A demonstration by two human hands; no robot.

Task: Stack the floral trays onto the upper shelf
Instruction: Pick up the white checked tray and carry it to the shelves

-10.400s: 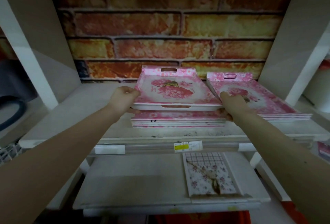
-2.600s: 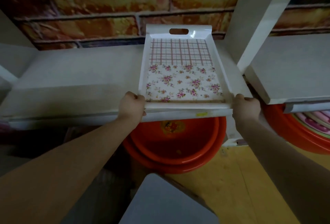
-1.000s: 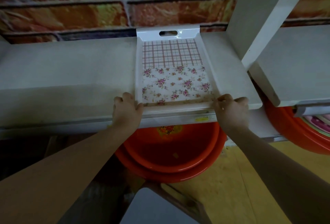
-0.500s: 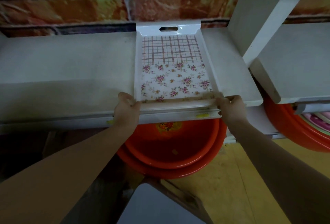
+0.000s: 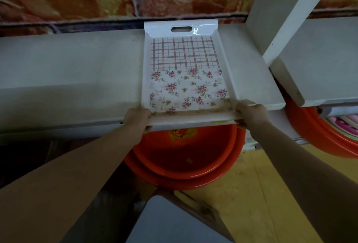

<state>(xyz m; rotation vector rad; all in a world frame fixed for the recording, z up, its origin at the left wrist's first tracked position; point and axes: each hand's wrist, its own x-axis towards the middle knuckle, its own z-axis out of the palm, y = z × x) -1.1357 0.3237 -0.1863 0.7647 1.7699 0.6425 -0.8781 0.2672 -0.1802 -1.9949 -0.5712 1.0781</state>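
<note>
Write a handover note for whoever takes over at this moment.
Left hand grips the tray at its near left corner; right hand grips the near right corner.
The tray lies on the white shelf, near edge past its front, above orange basins.
Done: tray grasped. Left: lift it to the upper shelf, out of view, and stack it.

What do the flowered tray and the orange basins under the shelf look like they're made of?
The tray looks like glossy plastic, maybe melamine: white glare on its far rim, printed pattern. The orange basins are probably moulded plastic: smooth, uniform colour, soft sheen, thin nested rims.
</note>
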